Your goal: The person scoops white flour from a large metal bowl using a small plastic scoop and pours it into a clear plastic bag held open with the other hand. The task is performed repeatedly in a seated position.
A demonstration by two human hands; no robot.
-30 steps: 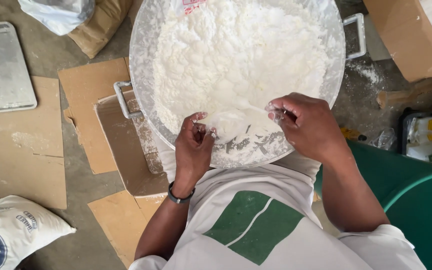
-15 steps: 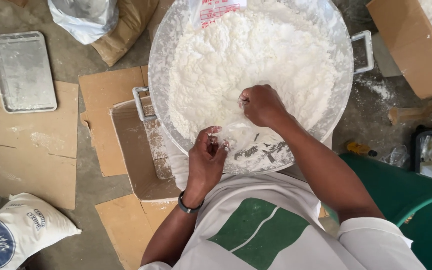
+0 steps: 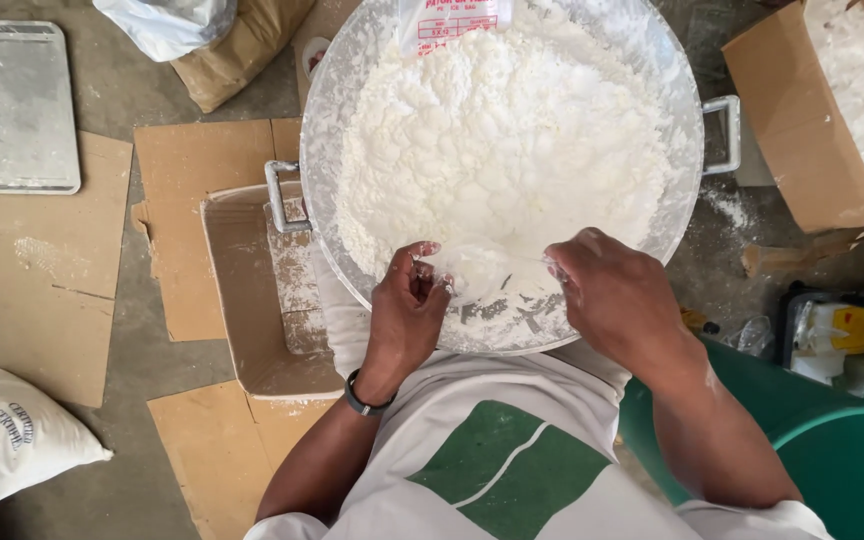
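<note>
A wide metal basin (image 3: 320,130) with two handles holds a heap of white powder (image 3: 502,130). At its near rim a small clear plastic bag (image 3: 482,270), partly filled with powder, is stretched between my hands. My left hand (image 3: 407,310), with a dark band on the wrist, pinches the bag's left edge. My right hand (image 3: 617,300) is dusted with powder and closes on the bag's right edge. A printed plastic packet (image 3: 447,18) lies on the powder at the far rim.
The basin rests on an open cardboard box (image 3: 252,300) among flat cardboard sheets (image 3: 32,270). A metal tray (image 3: 12,105) lies far left, a white sack (image 3: 2,440) near left, a powder-filled carton (image 3: 832,110) far right, a green drum (image 3: 832,440) near right.
My right hand reached into the powder heap half a second ago and has come back to the bag's right edge. My left hand stayed on the bag.
</note>
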